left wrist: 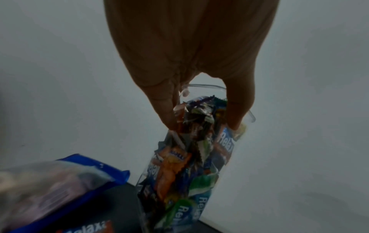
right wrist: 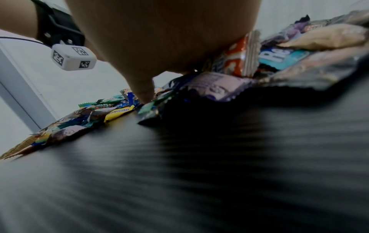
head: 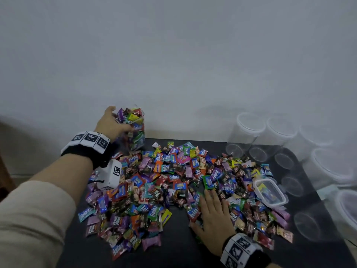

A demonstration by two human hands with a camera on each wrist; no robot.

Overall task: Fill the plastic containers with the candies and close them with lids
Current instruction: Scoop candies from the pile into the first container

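A tall clear plastic container (head: 136, 132), packed with wrapped candies, stands at the table's back left against the wall. My left hand (head: 111, 122) grips it near the open rim; in the left wrist view the fingers (left wrist: 167, 107) and thumb curl round the container (left wrist: 189, 157) top. A wide heap of colourful wrapped candies (head: 164, 182) covers the black table (head: 173, 252). My right hand (head: 214, 215) lies flat on the candies near the front, fingers straight. In the right wrist view the palm (right wrist: 159, 39) presses on candies (right wrist: 219, 88).
Several empty clear containers (head: 249, 132) stand along the right side and back right. A small rectangular clip-lid box (head: 269, 191) lies on the heap at the right. Bare black table shows at the front centre. The white wall (head: 173, 55) runs right behind the table.
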